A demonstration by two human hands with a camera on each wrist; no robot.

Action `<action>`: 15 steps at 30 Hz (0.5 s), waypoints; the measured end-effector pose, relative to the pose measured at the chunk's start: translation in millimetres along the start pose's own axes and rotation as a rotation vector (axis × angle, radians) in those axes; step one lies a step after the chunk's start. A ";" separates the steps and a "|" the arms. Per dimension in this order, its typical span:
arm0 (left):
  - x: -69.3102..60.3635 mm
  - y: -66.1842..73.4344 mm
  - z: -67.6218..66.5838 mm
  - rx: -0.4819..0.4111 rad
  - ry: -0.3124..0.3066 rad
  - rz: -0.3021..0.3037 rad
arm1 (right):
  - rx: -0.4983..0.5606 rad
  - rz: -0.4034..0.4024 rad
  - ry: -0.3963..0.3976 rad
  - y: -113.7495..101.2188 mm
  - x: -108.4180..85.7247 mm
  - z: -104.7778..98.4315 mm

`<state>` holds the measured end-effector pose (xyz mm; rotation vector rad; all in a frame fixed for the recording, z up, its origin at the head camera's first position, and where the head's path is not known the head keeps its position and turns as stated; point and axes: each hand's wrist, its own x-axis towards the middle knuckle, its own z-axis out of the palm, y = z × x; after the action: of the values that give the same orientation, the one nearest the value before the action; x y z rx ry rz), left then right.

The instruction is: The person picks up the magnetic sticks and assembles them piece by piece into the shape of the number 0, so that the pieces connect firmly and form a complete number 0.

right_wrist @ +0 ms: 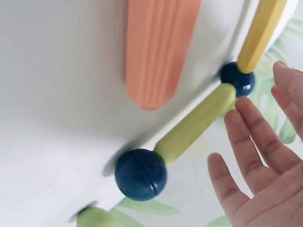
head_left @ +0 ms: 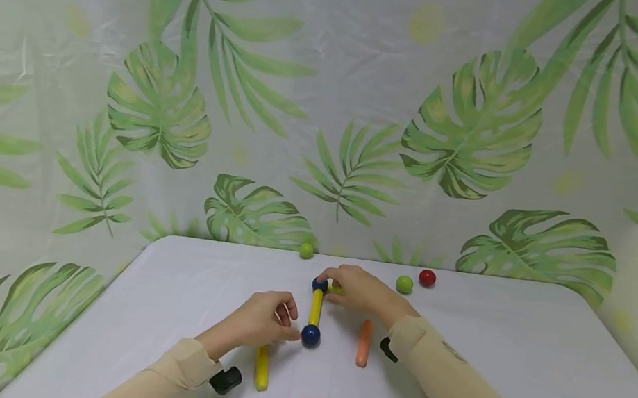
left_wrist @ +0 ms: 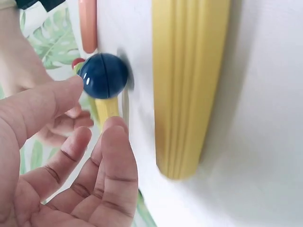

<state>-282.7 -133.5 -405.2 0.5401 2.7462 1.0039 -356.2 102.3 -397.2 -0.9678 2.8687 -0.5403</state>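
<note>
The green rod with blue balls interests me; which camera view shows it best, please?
The right wrist view: it shows the green rod along its length, with a blue ball at each end. In the head view, the right hand hides most of it; in the left wrist view, I cannot clearly identify it.

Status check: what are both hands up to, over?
Left hand beside near blue ball, right hand at far blue ball. Yellow stick joins the two. Orange stick off to the side; nothing seems in the way.
</note>
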 end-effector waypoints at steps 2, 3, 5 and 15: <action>-2.8 -2.7 -2.5 0.014 0.020 -0.008 | 0.018 0.012 -0.030 -2.7 -3.2 -1.3; -4.5 -3.8 -3.8 0.023 0.030 -0.012 | 0.031 0.019 -0.046 -4.4 -4.7 -1.9; -8.3 -5.6 -6.2 0.038 0.048 -0.024 | 0.053 0.023 -0.077 -8.0 -8.4 -2.9; -30.2 -14.4 -12.0 0.078 0.084 -0.159 | 0.175 -0.022 -0.180 -26.4 -28.9 0.3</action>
<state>-262.1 -162.6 -404.5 0.2902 2.8582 0.9056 -317.9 99.9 -389.7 -0.9665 2.6064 -0.6563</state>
